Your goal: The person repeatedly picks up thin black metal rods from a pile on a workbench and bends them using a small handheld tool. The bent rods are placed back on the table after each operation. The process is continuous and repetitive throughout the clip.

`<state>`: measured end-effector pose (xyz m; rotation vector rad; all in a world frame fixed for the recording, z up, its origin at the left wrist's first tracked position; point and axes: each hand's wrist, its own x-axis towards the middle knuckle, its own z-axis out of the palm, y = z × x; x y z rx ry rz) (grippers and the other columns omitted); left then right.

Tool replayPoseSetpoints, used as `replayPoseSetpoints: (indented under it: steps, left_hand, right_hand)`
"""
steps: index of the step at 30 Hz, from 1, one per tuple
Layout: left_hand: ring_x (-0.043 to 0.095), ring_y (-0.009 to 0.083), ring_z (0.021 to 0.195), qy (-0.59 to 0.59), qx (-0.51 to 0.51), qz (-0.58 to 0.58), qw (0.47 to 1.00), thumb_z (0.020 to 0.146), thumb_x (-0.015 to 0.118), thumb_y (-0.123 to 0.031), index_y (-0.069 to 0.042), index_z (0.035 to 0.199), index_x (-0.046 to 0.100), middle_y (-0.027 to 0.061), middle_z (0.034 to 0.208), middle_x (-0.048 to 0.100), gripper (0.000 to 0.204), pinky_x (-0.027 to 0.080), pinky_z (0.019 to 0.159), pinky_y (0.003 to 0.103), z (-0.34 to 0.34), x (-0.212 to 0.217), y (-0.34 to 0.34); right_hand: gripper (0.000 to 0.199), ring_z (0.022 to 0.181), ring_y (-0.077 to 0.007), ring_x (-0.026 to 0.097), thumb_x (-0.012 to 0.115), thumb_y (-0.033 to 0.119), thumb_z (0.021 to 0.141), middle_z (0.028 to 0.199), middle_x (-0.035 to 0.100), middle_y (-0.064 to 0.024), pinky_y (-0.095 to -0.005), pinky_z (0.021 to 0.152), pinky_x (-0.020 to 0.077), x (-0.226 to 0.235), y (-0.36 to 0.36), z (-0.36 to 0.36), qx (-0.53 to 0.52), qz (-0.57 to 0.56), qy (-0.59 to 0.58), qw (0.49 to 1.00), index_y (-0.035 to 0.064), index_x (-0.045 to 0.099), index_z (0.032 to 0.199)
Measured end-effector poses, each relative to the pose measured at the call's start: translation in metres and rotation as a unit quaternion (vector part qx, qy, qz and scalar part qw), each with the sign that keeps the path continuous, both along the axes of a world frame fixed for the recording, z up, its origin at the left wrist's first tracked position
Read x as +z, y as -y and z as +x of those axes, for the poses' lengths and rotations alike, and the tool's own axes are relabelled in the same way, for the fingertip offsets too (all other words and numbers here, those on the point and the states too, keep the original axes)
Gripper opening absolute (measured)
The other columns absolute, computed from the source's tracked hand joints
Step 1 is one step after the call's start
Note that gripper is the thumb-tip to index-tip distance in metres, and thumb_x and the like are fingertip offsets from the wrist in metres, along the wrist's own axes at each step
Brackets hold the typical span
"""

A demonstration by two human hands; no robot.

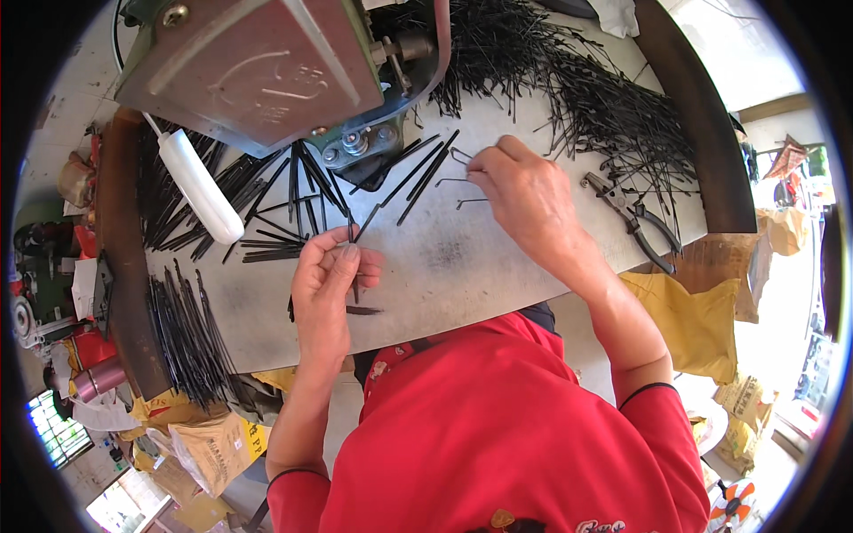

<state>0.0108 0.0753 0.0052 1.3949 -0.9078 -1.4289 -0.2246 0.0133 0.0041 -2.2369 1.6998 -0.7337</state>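
Note:
My left hand (324, 289) pinches a thin black strip (356, 289) upright between thumb and fingers, near the front edge of the worktable (444, 306). Another short dark strip (362, 311) lies just below the fingers. To the right, my right hand (530, 195) is closed, its fingertips down on several thin black wires (451, 181) with small bent ends. These stick out leftward from under the fingers, which hide their other ends. Between the hands and the machine, several flat black strips (428, 178) lie loose on the table.
A green and brown machine (258, 80) overhangs the table at the upper left, a white handle (203, 188) beside it. Tangled black wires (613, 98) heap up at the back right. Pliers (633, 218) lie at the right. More black strips (182, 329) sit at the left edge.

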Motion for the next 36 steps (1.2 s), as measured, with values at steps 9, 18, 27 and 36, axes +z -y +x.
replayPoseSetpoints:
  steps: [9, 18, 27, 36]
  left_hand:
    - [0.053, 0.0084, 0.077, -0.077, 0.063, -0.033, 0.994, 0.095, 0.052, -0.011, -0.001, 0.115, 0.053, 0.0059, 0.094, 0.062, 0.022, 0.039, 0.066, 0.021, 0.005, -0.005, 0.01]
    - [0.052, 0.0076, 0.076, -0.096, 0.069, -0.033, 0.992, 0.094, 0.056, -0.014, -0.001, 0.113, 0.054, 0.0049, 0.093, 0.061, 0.023, 0.04, 0.068, 0.022, 0.008, -0.007, 0.019]
    - [0.052, 0.0073, 0.076, -0.074, 0.084, -0.042, 0.993, 0.094, 0.054, -0.01, -0.001, 0.113, 0.056, 0.0039, 0.091, 0.06, 0.021, 0.039, 0.064, 0.02, 0.006, -0.003, 0.014]
    - [0.051, 0.0073, 0.077, -0.066, 0.089, -0.051, 0.993, 0.093, 0.056, -0.011, 0.0, 0.114, 0.057, 0.0038, 0.094, 0.06, 0.023, 0.039, 0.065, 0.02, 0.017, -0.008, 0.029]
  right_hand:
    - [0.007, 0.066, -0.0334, 0.063, 0.057, -0.001, 0.071, 0.082, 0.06, -0.0158, -0.0443, 0.058, 0.0488, -0.005, 0.017, 0.005, 0.089, 0.005, -0.15, 0.985, 0.0, 0.059, 0.077]
    - [0.006, 0.068, -0.0331, 0.064, 0.059, 0.003, 0.069, 0.073, 0.061, -0.0171, -0.0415, 0.061, 0.0502, 0.011, 0.017, -0.001, 0.143, 0.011, -0.207, 0.968, -0.0019, 0.06, 0.073]
    - [0.015, 0.073, -0.0339, 0.065, 0.059, 0.007, 0.067, 0.074, 0.064, -0.0189, -0.0418, 0.069, 0.0511, 0.012, 0.031, -0.005, 0.15, 0.097, -0.198, 0.964, -0.0032, 0.062, 0.078]
    - [0.018, 0.065, -0.015, 0.065, 0.06, 0.006, 0.078, 0.075, 0.062, -0.0111, -0.0246, 0.057, 0.0502, 0.015, 0.0, 0.014, 0.009, 0.279, 0.448, 0.849, -0.0056, 0.057, 0.091]
